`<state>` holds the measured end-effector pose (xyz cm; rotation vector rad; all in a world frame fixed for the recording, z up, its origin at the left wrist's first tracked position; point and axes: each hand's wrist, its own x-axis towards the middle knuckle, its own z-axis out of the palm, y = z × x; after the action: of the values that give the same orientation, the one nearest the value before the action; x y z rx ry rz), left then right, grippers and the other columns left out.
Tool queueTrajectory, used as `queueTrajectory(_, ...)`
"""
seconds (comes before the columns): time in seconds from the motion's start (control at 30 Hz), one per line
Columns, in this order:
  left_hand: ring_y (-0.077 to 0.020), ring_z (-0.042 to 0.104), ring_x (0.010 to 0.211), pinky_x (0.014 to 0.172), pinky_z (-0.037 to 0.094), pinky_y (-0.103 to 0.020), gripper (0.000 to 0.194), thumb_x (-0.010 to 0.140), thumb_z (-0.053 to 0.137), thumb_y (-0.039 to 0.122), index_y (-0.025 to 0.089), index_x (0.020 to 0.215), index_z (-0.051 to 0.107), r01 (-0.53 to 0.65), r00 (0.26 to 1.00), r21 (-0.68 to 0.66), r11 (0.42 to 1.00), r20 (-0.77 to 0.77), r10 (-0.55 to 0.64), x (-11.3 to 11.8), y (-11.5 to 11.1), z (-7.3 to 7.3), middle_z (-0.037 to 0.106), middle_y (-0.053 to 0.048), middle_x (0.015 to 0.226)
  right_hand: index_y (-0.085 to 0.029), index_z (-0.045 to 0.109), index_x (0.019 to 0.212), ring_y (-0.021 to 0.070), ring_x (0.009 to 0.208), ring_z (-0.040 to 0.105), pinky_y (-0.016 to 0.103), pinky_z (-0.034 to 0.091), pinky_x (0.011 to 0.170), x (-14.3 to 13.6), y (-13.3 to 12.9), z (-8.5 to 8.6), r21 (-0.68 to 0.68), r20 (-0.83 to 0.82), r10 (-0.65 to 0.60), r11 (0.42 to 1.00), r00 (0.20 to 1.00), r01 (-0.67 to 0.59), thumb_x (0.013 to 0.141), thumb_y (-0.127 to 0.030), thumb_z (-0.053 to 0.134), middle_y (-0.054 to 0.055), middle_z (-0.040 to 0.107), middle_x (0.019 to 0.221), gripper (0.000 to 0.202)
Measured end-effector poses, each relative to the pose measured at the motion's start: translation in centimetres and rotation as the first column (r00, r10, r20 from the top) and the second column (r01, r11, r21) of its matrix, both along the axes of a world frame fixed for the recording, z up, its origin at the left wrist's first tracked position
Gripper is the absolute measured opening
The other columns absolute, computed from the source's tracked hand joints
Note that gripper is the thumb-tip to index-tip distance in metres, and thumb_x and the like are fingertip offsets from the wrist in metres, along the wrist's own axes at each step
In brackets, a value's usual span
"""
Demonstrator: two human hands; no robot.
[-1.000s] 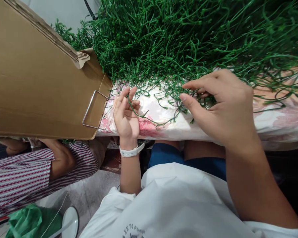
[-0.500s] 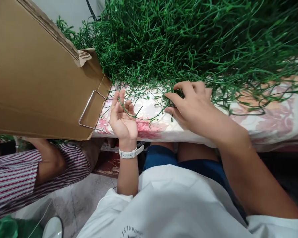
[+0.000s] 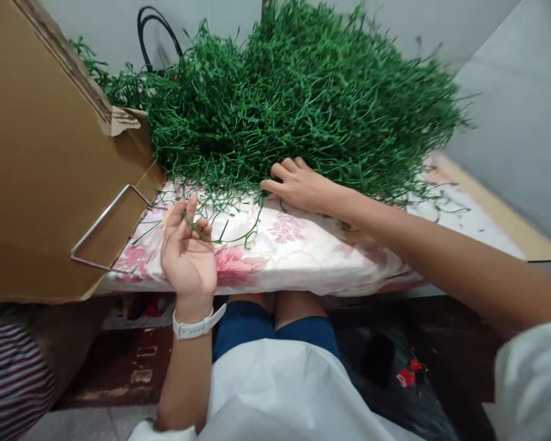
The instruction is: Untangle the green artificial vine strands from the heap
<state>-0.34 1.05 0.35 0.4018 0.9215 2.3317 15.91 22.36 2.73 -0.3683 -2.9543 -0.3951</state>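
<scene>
In the head view, a long, thin, green plastic-looking stem (image 3: 233,241) lies across the fingers of the upturned left hand (image 3: 189,254), pinched near the tips of the thumb and index finger, with the other fingers loosely curled. From there it sags to the right over the white cloth with pink flowers (image 3: 287,229), then bends up toward the fingertips of the right hand (image 3: 291,185). That hand is palm down, its fingers bent and their tips among the strands at the near edge of a large, bushy heap of green stems (image 3: 330,104); whether they grip any cannot be told. The heap reaches back to the pale wall (image 3: 523,110). On the left, a brown cardboard panel (image 3: 59,184) with a bent metal wire loop (image 3: 103,215) stands near the left hand. A strip of cloth shows between the heap and the table's front edge, partly crossed by the right forearm; loose sprigs lie toward the tan board (image 3: 509,211) at the right.
</scene>
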Motion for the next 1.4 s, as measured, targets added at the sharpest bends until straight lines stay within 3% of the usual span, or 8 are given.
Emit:
queueTrajectory(0.3,-0.0058,0.067,0.071,0.070,0.057,-0.012,0.020,0.080,0.071,0.020,0.021,0.097,0.080,-0.015,0.999,-0.009,1.000,0.032,0.015,0.1,-0.1,0.2,0.081,-0.005,0.111,-0.020,0.056,0.131,0.0371,0.131,0.045,0.061,0.035,0.114,-3.6,4.7,0.8,-0.131,0.074,-0.092,0.986,0.993,0.101,0.105,-0.033,0.035,0.019,0.051,0.136,0.036)
queueTrajectory(0.57,-0.0057,0.063,0.067,0.066,0.054,-0.014,0.022,0.074,0.076,0.022,0.020,0.096,0.080,0.022,1.000,-0.010,1.000,0.008,-0.022,0.3,-0.4,0.6,0.081,-0.005,0.108,-0.014,0.051,0.143,0.0441,0.132,0.049,0.060,0.045,0.106,-2.9,-0.5,4.2,-0.131,0.193,-0.110,0.982,0.975,0.136,0.099,-0.040,0.052,0.025,0.051,0.139,0.052)
queueTrajectory(0.8,-0.0149,0.035,0.051,0.041,0.035,-0.031,0.020,0.080,0.061,0.040,0.035,0.083,0.080,-0.045,0.998,0.124,0.991,0.043,0.040,-0.1,-1.3,0.9,0.083,0.011,0.099,-0.020,0.037,0.160,0.0363,0.129,0.057,0.047,0.052,0.102,0.8,-4.3,9.7,-0.262,0.290,0.011,0.963,0.957,0.069,0.099,-0.040,0.058,0.017,0.055,0.146,0.068)
queueTrajectory(0.9,-0.0124,0.030,0.050,0.041,0.033,-0.028,0.025,0.081,0.062,0.043,0.031,0.088,0.083,0.015,1.000,0.164,0.986,0.008,-0.017,-0.1,-1.4,1.0,0.082,0.007,0.108,-0.018,0.041,0.158,0.0339,0.122,0.063,0.047,0.054,0.098,2.3,-5.6,10.8,-0.299,0.216,0.005,0.952,0.976,0.061,0.102,-0.042,0.055,0.018,0.058,0.144,0.062)
queueTrajectory(1.03,-0.0092,0.051,0.057,0.047,0.046,-0.022,0.037,0.077,0.069,0.045,0.023,0.103,0.083,0.060,0.996,0.126,0.990,-0.078,-0.050,1.0,-1.5,1.1,0.078,-0.005,0.126,-0.011,0.056,0.142,0.0315,0.118,0.062,0.047,0.053,0.096,3.6,-8.1,9.8,-0.281,-0.033,0.088,0.955,0.996,-0.093,0.106,-0.052,0.040,0.019,0.063,0.134,0.057)
queueTrajectory(1.17,-0.0132,0.070,0.077,0.068,0.060,-0.023,0.049,0.079,0.074,0.040,0.024,0.125,0.077,0.133,0.953,0.085,0.987,-0.286,-0.103,3.2,-2.1,1.7,0.067,-0.008,0.145,-0.008,0.056,0.138,0.0266,0.106,0.063,0.042,0.053,0.092,4.2,-10.8,6.3,-0.268,-0.218,0.181,0.934,0.959,-0.237,0.103,-0.066,0.036,0.018,0.068,0.122,0.071)
queueTrajectory(1.3,-0.0153,0.071,0.092,0.083,0.063,-0.026,0.053,0.085,0.069,0.038,0.026,0.137,0.070,0.264,0.907,0.103,0.959,-0.365,-0.210,5.1,-2.9,3.3,0.050,-0.007,0.162,-0.011,0.067,0.115,0.0230,0.087,0.061,0.037,0.049,0.078,4.4,-11.9,2.7,-0.126,-0.227,0.172,0.971,0.959,-0.204,0.106,-0.046,0.046,0.011,0.071,0.097,0.041)
queueTrajectory(1.4,-0.0189,0.071,0.102,0.095,0.062,-0.031,0.058,0.087,0.068,0.042,0.026,0.143,0.065,0.290,0.896,0.127,0.949,-0.384,-0.223,5.5,-3.1,4.2,0.042,-0.007,0.167,-0.014,0.068,0.100,0.0174,0.077,0.059,0.031,0.045,0.072,5.1,-11.8,2.0,-0.131,-0.297,0.190,0.963,0.936,-0.237,0.108,-0.035,0.043,0.007,0.069,0.086,0.033)
